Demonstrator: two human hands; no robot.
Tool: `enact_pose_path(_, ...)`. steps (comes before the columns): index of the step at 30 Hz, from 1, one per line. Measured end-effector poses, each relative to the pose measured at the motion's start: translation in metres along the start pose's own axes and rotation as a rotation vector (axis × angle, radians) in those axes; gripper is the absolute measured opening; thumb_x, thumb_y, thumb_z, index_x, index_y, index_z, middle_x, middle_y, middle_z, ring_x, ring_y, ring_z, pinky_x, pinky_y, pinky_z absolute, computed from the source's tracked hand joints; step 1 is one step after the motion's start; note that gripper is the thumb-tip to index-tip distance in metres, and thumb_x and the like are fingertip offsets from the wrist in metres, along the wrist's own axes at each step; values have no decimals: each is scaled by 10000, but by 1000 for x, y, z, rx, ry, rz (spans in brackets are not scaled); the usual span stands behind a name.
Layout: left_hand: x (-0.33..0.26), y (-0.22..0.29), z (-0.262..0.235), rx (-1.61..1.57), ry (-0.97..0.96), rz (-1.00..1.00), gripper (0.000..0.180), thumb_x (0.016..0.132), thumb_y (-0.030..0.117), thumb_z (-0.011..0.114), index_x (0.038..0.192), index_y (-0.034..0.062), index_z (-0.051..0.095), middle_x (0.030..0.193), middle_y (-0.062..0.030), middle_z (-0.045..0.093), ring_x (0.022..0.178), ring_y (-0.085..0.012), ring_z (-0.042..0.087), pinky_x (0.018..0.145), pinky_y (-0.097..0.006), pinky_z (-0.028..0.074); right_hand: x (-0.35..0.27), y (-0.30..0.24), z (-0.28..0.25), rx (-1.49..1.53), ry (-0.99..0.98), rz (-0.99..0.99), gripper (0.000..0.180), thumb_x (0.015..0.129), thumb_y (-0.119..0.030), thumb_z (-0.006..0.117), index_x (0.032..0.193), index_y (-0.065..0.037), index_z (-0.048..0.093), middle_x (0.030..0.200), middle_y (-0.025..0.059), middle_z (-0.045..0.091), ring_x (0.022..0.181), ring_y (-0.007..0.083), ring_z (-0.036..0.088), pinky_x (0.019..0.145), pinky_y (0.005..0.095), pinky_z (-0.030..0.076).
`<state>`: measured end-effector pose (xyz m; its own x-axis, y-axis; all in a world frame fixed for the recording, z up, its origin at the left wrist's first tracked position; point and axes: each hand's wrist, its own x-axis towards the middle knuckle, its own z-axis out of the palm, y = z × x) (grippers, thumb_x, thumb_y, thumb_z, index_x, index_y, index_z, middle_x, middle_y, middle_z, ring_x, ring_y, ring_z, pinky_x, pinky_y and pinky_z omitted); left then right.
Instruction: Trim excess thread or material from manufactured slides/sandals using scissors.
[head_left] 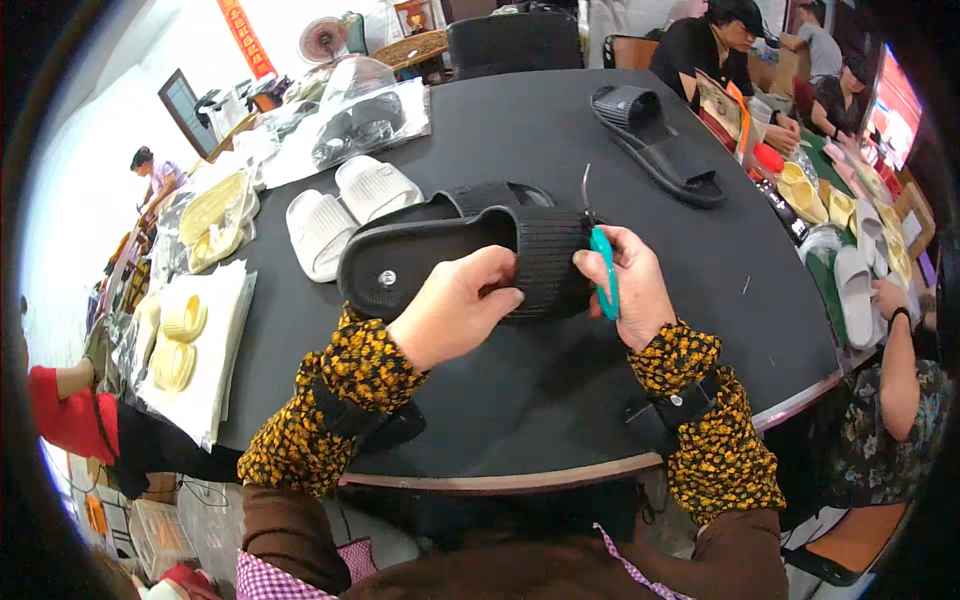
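A pair of black slide slippers lies across the middle of the round black table, one stacked against the other. My left hand grips the near slipper at its strap, fingers curled inside. My right hand touches the strap's right end and holds small snips with a teal handle, metal tips pointing up.
A white slipper pair lies left of the black ones, another black pair at the far right. Bagged slippers and yellow slippers on white sheets sit at the left. Other people sit around the table's right side with more slippers.
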<state>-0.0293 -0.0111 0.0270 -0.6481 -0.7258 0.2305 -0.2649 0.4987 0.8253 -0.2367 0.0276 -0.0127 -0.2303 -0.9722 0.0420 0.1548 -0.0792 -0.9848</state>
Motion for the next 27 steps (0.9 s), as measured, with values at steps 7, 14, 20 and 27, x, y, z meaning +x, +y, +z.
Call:
enact_pose_path(7,4,11,-33,74,311,135,105,850,30,563,947,25,602,826,-31,640,731,-87,585,670,-236,473,10,0,-11,61,216,-62,480,759,-172,691,1132,47,483,858,49,572,559,82,512,387,225,402)
enact_pose_path(14,18,-88,-109,594,495,-96,265,822,157,610,1024,-11,581,875,-139,640,812,-207,609,745,-286,463,19,7,-18,242,332,-78,474,766,-155,684,1137,49,471,818,42,539,528,100,499,356,245,407)
enact_pose_path(20,6,-126,-109,987,294,-186,462,810,275,593,1185,16,515,946,-199,633,947,-349,593,831,-419,460,22,6,-20,281,393,-28,445,765,-152,682,1118,35,486,887,56,535,552,120,509,352,254,408)
enact_pose_path(27,8,-128,-104,952,25,-204,551,727,323,664,1125,-39,542,933,-223,626,936,-360,589,836,-403,462,22,7,-21,369,378,-16,364,755,-160,690,1030,11,524,786,37,513,535,122,492,360,268,407)
